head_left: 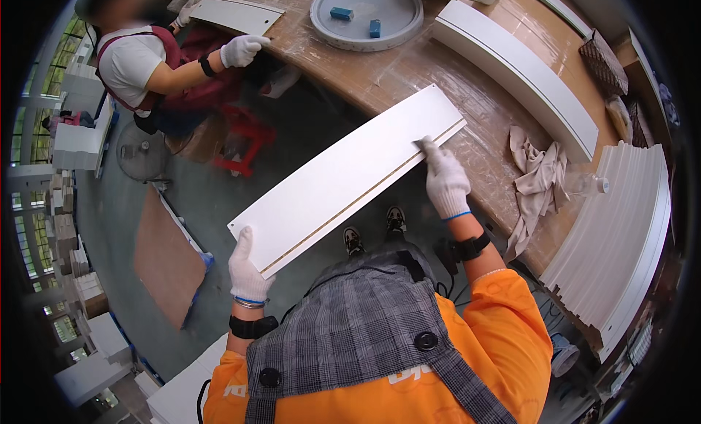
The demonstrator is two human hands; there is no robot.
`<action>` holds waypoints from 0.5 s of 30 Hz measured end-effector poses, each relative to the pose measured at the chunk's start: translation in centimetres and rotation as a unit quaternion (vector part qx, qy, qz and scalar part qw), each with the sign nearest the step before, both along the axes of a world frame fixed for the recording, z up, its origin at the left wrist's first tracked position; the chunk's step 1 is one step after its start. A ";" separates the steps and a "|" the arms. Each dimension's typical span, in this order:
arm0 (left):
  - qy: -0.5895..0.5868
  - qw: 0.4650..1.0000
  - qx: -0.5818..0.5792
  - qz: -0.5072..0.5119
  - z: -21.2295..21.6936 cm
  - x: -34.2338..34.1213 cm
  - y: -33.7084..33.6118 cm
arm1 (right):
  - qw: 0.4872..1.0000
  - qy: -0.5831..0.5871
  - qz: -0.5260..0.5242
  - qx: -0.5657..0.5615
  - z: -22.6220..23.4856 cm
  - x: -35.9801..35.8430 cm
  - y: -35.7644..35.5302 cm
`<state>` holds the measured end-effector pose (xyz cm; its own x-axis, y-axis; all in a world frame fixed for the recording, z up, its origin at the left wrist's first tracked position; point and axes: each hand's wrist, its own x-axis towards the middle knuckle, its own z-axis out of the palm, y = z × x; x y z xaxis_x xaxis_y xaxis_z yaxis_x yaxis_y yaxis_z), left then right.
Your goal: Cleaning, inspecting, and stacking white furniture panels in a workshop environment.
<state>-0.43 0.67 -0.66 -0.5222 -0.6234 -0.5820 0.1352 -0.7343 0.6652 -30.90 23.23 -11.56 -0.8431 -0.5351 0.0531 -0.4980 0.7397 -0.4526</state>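
A long white panel [343, 172] with a thin groove along its near edge is held flat in the air between the floor and a curved wooden workbench [438, 74]. My left hand [247, 269], in a white glove, grips the panel's near left end. My right hand [445, 179], also gloved, holds the near edge close to the far right end, fingers pressed on top. The panel's far right corner hangs over the workbench edge.
On the bench lie a round grey tray [366, 31] with two blue blocks, a curved white panel [522, 74], a crumpled cloth [537, 179] and a stack of curved white pieces [621, 234]. Another person [157, 66] in gloves works at the far left. A brown board [164, 260] lies on the floor.
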 end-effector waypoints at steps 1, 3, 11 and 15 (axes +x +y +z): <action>0.015 1.000 -0.005 -0.009 0.1 0.0 0.0 | 0.998 -0.014 -0.051 -0.046 0.9 0.6 -0.4; 0.024 1.000 0.019 -0.001 0.3 -0.1 0.0 | 0.997 -0.061 0.043 0.012 2.6 2.0 -1.3; 0.061 0.996 0.059 -0.021 0.5 0.3 -0.4 | 0.999 -0.022 0.035 -0.010 4.0 7.3 -2.5; 0.082 0.992 0.086 -0.035 0.3 0.6 -0.8 | 0.989 -0.065 0.133 0.026 5.6 9.1 -3.3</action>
<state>0.15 -0.10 -0.33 -0.6573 -0.4812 -0.5800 0.1766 -0.8465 0.5022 -21.85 19.94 -5.94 -0.6700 -0.7380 -0.0806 -0.6182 0.6148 -0.4898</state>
